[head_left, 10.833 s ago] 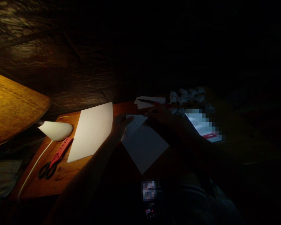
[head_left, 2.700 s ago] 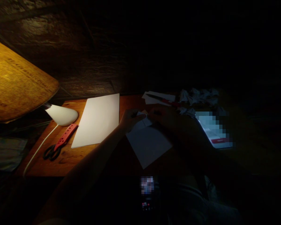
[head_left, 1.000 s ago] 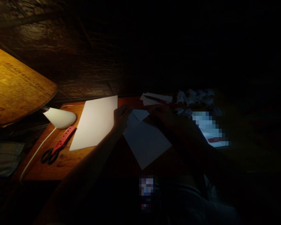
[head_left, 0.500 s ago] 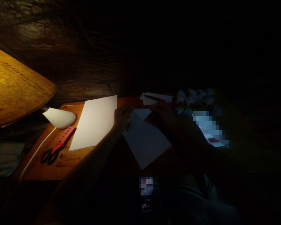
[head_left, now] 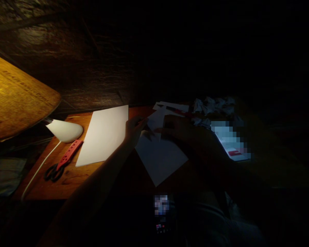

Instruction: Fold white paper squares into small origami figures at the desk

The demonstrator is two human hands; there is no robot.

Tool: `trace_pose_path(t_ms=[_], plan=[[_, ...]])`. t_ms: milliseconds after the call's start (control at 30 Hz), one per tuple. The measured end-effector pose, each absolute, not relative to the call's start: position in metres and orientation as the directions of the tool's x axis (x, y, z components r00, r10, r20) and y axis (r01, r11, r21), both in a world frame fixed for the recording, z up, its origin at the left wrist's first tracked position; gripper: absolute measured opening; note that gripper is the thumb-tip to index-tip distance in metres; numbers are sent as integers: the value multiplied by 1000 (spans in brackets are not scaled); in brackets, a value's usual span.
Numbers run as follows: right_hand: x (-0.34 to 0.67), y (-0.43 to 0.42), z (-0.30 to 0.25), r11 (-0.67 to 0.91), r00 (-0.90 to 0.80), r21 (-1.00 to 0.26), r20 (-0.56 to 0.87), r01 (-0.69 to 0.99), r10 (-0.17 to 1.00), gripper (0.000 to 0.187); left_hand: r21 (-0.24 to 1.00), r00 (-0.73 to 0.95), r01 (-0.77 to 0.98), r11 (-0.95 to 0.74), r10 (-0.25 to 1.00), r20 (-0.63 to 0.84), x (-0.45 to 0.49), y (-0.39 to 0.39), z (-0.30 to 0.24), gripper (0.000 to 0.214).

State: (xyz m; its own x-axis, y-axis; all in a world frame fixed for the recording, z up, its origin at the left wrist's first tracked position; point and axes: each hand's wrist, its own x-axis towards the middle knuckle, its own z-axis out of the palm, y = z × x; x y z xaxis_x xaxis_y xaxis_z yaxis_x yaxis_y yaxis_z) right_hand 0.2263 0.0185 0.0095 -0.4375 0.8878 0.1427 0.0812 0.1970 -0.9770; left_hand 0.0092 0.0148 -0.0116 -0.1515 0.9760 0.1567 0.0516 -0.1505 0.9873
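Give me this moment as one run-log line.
left hand: holding folded paper | right hand: touching it, grip unclear in shadow | near side: white sheet | left side: scissors, lamp | right side: lit screen

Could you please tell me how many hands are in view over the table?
2: the left hand at the left side of the folded paper, and the right hand at its right side. The dark background could hide more.
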Motion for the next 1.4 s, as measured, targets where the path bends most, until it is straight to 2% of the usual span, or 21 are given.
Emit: trace_pose_path(t_ms=[67, 167, 300, 433, 533, 900, 1200, 1400], plan=[[226, 22, 4, 162, -366, -986, 135, 44, 921, 26, 994, -84, 19, -109, 990, 110, 11, 13, -9, 43], [227, 31, -9, 48, -297, -997, 64, -59, 953, 31, 997, 49, 51, -49, 998, 47, 14, 10, -5, 42], [229, 36, -16, 59, -290, -993, 86, -102, 953, 37, 993, 169, 119, -2, 985, -18, 15, 9, -5, 39], [229, 30, -5, 22, -347, -1000, 26, -14, 938, 41, 991, 217, 129, -19, 976, -9, 13, 9, -7, 37], [229, 26, 3, 77, -393, -996, 52, 49, 918, 44, 992, 263, 124, -34, 965, 0, 13, 8, -7, 37], [228, 28, 3, 62, -393, -997, 42, 38, 918, 49, 986, 152, 119, -117, 983, 98, 14, 8, -8, 36], [231, 29, 3, 68, -498, -998, 57, 4, 865, 41, 984, 162, 119, -133, 980, 112, 15, 7, -3, 31], [231, 31, -3, 142, -430, -988, 100, 66, 897, 40, 986, 192, 128, -106, 978, 80, 13, 8, -6, 31]])
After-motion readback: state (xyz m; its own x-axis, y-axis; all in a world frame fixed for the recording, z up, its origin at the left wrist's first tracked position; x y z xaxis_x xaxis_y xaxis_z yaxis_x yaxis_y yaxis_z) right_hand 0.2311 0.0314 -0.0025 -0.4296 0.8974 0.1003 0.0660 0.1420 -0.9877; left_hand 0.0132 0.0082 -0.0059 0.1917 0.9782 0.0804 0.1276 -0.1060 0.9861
